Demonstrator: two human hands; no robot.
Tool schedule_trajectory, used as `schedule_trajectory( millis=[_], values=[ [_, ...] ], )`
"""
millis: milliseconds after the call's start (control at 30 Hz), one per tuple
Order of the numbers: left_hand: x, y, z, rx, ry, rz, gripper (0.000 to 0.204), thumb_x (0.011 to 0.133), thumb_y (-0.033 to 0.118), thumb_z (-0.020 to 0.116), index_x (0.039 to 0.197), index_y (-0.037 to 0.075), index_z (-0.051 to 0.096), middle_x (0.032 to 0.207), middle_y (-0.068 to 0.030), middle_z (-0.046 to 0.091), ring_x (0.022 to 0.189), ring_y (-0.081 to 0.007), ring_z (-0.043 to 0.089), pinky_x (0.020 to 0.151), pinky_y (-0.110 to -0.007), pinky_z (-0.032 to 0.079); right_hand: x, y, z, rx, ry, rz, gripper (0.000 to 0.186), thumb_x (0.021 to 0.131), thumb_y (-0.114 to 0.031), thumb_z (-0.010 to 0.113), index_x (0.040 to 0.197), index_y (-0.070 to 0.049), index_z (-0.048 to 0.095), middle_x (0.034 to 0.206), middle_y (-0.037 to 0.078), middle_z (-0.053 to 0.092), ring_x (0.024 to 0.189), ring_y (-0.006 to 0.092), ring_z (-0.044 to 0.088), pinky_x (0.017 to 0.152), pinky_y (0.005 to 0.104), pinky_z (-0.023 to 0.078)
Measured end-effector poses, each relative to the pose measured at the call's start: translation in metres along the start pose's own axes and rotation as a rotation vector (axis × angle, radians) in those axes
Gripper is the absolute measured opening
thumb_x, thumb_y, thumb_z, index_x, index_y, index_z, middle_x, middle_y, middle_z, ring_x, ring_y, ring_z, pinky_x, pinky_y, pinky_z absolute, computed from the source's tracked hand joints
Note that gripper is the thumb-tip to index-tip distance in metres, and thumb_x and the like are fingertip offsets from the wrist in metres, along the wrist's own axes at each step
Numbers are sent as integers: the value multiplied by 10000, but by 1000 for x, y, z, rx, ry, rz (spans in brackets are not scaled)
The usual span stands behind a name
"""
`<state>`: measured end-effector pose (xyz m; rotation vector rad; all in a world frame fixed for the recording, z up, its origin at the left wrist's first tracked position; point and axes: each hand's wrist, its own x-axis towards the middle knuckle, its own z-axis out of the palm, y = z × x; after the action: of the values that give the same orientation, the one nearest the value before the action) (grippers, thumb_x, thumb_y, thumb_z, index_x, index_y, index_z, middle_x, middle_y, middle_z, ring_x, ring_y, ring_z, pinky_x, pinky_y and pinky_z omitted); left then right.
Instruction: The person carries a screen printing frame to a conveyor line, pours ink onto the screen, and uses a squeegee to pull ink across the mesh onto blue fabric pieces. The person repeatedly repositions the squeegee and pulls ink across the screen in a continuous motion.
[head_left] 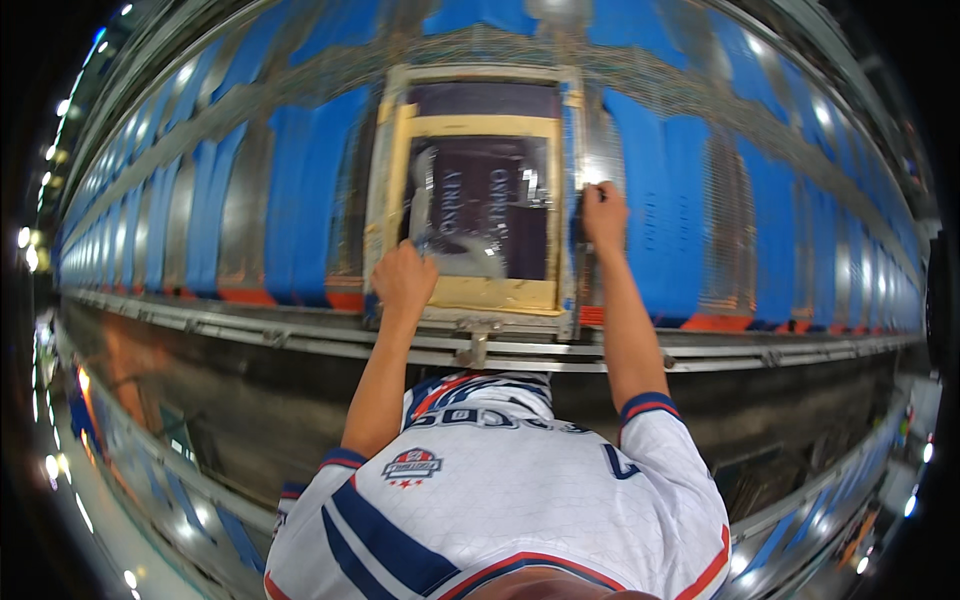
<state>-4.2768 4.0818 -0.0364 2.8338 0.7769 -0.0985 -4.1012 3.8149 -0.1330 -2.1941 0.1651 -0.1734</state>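
Screen-printing frame (478, 200) sits flat on the long desk (300, 330), rectangular, pale metal or wood rim, inner border masked with tan tape, glossy dark purple mesh in the middle with faint pale lettering showing through. Left hand (404, 280) is on the lower left part of the mesh, fingers curled shut around a small handle or squeegee; the tool itself is mostly hidden under the fist, and a wet shiny smear lies just beside it on the mesh. Right hand (604, 215) is at the frame's right rail, fingers closed in a fist on the rail edge or something thin there, can't tell which. Blue fabric panels (660, 200) lie side by side along the desk on both sides of the frame, smooth and matte, with orange-red bands at their near edge; silvery strips show between them. Metal guide rail (300, 335) runs along the desk's near edge, brushed steel, with a small bracket (472, 350) under the frame's near side. Person wears a white short-sleeved jersey (500, 510) with navy and red stripes, fine crackle texture.
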Motion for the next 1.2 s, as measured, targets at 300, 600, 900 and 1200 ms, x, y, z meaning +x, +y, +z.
schedule_trajectory(
  millis=[300,600,900,1200],
  values=[
    [66,21,-19,-23,23,141,358,782,305,723,980,7,714,886,-261,707,907,-438,693,815,-524,553,-5,-1,-1,74,73,15,287,885,-293,677,914,-8,672,817,208,686,752,367,662,696,438,492],
    [107,32,-14,19,17,107,317,807,274,724,993,16,718,951,-237,719,948,-422,695,827,-528,549,0,4,8,84,82,18,266,881,-274,682,895,-9,667,795,212,678,705,363,654,666,431,485],
    [183,32,-24,-198,-66,971,248,758,168,736,992,100,691,933,-113,683,934,-331,618,829,-452,483,43,-74,-11,32,-284,-369,484,866,-383,741,1154,-1,675,1084,220,695,1014,381,657,869,487,504],
    [257,52,-16,-207,-221,891,306,728,245,808,960,70,712,860,-142,689,891,-366,654,785,-481,510,108,-145,64,-492,-772,-587,358,788,-362,790,934,-48,703,901,185,721,904,396,683,810,485,541]
  ],
)
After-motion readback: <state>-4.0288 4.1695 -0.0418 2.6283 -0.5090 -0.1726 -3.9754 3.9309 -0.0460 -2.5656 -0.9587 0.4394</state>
